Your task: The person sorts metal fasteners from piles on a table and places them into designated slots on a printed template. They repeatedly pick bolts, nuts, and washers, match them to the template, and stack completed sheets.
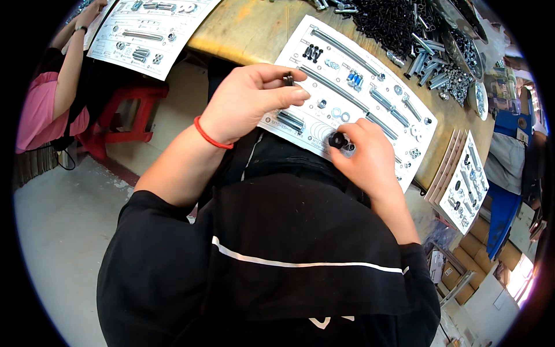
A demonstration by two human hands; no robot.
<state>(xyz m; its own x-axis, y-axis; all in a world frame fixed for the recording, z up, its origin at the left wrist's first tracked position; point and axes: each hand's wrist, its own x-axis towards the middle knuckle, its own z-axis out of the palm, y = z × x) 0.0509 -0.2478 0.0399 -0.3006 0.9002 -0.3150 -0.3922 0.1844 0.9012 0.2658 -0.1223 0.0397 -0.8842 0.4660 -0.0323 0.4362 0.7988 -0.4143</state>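
Note:
My left hand (245, 98), with a red cord on its wrist, pinches a small dark metal piece (289, 78) between thumb and forefinger. Just right of it, my right hand (369, 151) holds a black round piece (336, 139) at its fingertips; shiny bits show beside it, too small to name. Beneath both hands lies a white printed hardware card (425, 141). On the card are long metal rods (347, 52), several black screws (313, 53), blue-banded screws (354, 79) and pale washers (340, 114). Whether each is real or printed is hard to tell.
Heaps of black screws (384, 26) and metal tubes (430, 61) cover the far right of the wooden table (231, 43). A stack of cards (462, 182) hangs at the right edge. To the left, a co-worker's arm (68, 81) reaches beside another card (147, 34) and a red stool (136, 110).

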